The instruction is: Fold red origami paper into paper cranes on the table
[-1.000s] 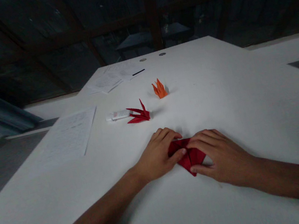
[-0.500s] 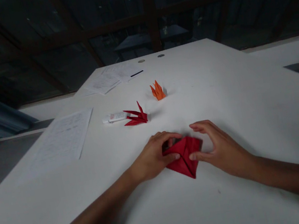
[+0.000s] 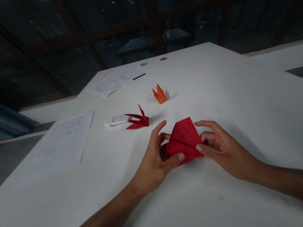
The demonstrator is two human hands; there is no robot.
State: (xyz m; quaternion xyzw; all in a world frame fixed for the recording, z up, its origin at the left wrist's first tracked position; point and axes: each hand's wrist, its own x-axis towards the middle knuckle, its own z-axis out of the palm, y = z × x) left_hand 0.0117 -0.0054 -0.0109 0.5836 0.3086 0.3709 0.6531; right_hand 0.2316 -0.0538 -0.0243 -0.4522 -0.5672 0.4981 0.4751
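Note:
A folded piece of red paper (image 3: 183,140) is held up off the white table (image 3: 243,106), tilted with its point away from me. My left hand (image 3: 155,164) pinches its left lower edge between thumb and fingers. My right hand (image 3: 223,150) pinches its right lower corner. Both forearms reach in from the bottom of the view.
A finished red origami figure (image 3: 138,120) lies beyond my left hand, beside a small white tube (image 3: 116,120). An orange origami figure (image 3: 160,94) stands farther back. Printed sheets (image 3: 60,142) lie at the left, more papers (image 3: 114,80) with a dark pen at the far edge.
The red paper lay flat under both hands a second ago. Both hands have since lifted it off the table and tipped it upright.

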